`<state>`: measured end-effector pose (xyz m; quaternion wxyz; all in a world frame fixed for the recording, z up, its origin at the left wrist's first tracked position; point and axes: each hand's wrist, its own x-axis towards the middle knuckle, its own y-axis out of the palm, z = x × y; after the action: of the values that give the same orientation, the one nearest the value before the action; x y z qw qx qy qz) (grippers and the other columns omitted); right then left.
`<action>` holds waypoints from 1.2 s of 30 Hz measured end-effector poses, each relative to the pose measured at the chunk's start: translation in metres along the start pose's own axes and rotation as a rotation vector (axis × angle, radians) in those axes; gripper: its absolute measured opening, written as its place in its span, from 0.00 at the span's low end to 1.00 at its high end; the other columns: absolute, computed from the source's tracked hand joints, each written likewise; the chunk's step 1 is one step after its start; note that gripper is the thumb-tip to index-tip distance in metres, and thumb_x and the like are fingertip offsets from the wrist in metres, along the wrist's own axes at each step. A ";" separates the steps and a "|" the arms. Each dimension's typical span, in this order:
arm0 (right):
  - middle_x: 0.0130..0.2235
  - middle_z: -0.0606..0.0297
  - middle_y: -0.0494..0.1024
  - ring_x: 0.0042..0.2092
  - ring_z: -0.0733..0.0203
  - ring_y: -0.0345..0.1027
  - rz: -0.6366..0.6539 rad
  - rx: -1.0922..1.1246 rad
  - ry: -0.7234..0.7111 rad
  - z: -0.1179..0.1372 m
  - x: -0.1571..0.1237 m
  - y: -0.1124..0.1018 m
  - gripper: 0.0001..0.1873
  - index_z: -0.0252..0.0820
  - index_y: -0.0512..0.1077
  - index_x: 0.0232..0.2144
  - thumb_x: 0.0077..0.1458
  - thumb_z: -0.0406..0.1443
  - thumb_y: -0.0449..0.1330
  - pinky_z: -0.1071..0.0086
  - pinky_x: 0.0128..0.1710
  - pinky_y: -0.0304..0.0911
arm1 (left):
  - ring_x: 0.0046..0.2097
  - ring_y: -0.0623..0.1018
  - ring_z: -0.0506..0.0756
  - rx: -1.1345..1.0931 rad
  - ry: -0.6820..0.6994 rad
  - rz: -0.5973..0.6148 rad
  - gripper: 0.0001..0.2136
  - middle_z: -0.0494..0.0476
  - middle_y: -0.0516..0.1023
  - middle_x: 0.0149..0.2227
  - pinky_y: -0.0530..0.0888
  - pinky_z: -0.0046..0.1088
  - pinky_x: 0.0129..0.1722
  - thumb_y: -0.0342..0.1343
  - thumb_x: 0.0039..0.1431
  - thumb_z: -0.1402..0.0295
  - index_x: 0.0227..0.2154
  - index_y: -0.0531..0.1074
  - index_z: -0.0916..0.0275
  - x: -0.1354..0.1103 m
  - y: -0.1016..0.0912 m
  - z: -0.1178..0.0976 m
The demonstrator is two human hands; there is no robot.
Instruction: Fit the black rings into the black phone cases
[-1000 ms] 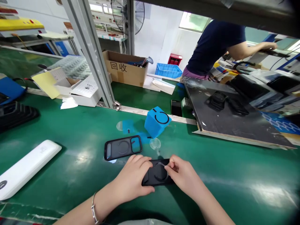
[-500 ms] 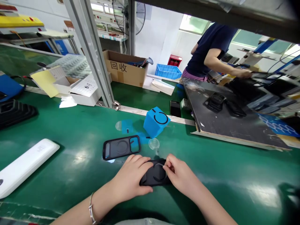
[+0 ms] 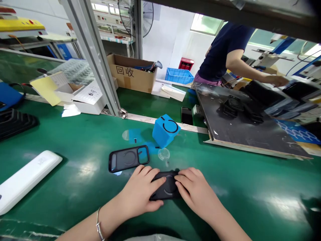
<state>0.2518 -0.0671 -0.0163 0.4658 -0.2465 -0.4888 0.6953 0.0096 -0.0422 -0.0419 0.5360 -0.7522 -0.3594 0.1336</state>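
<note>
A black phone case (image 3: 167,186) with a ring on its back lies low on the green table in front of me. My left hand (image 3: 143,187) grips its left end, thumb along the near edge and fingers over the top. The fingers of my right hand (image 3: 192,187) are bent over the case's right end and cover it. Beyond my left hand lies a second black phone case (image 3: 129,158) with a ring and a cut-out at one end. A blue block (image 3: 165,131) carrying a black ring and a short strip stands behind, beside a clear round film (image 3: 164,154).
A long white device (image 3: 28,182) lies at the left, below stacked black trays (image 3: 16,123). Behind stand a metal post (image 3: 96,57), a cardboard box (image 3: 131,78) and a phone (image 3: 187,116). At right, a person (image 3: 225,55) reaches over a dark board (image 3: 240,134) holding black parts.
My right hand has gone from a pinch over the ring to fingers laid across the case's right end. My left hand keeps its hold. The person at right has reached farther right.
</note>
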 end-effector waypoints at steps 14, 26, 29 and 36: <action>0.62 0.64 0.70 0.65 0.40 0.53 0.111 -0.088 -0.251 -0.008 -0.027 0.002 0.17 0.60 0.72 0.55 0.65 0.39 0.56 0.36 0.58 0.56 | 0.51 0.71 0.64 0.032 -0.019 0.050 0.30 0.61 0.72 0.55 0.64 0.47 0.54 0.63 0.53 0.50 0.58 0.68 0.54 0.000 -0.002 -0.003; 0.55 0.64 0.76 0.64 0.45 0.57 -0.004 0.075 -0.164 -0.009 -0.022 0.012 0.12 0.56 0.78 0.44 0.64 0.37 0.56 0.39 0.60 0.57 | 0.58 0.70 0.66 0.086 0.112 0.028 0.17 0.61 0.68 0.63 0.67 0.52 0.55 0.60 0.61 0.54 0.51 0.73 0.50 -0.009 -0.001 0.000; 0.55 0.63 0.75 0.65 0.45 0.56 -0.010 0.076 -0.169 -0.011 -0.024 0.015 0.13 0.55 0.78 0.45 0.64 0.36 0.55 0.39 0.61 0.56 | 0.58 0.71 0.67 0.140 0.124 0.004 0.15 0.62 0.69 0.62 0.70 0.51 0.53 0.60 0.61 0.55 0.49 0.75 0.50 -0.010 0.003 -0.002; 0.60 0.60 0.71 0.67 0.43 0.51 0.037 0.008 -0.192 -0.017 -0.025 0.014 0.15 0.55 0.75 0.50 0.61 0.40 0.60 0.37 0.62 0.52 | 0.60 0.70 0.71 0.182 0.124 0.065 0.15 0.65 0.69 0.62 0.75 0.50 0.49 0.60 0.62 0.60 0.51 0.75 0.52 -0.009 0.000 -0.006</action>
<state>0.2708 -0.0834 -0.0385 0.4050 -0.1859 -0.5238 0.7260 0.0068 -0.0533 -0.0415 0.6186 -0.7185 -0.2872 0.1363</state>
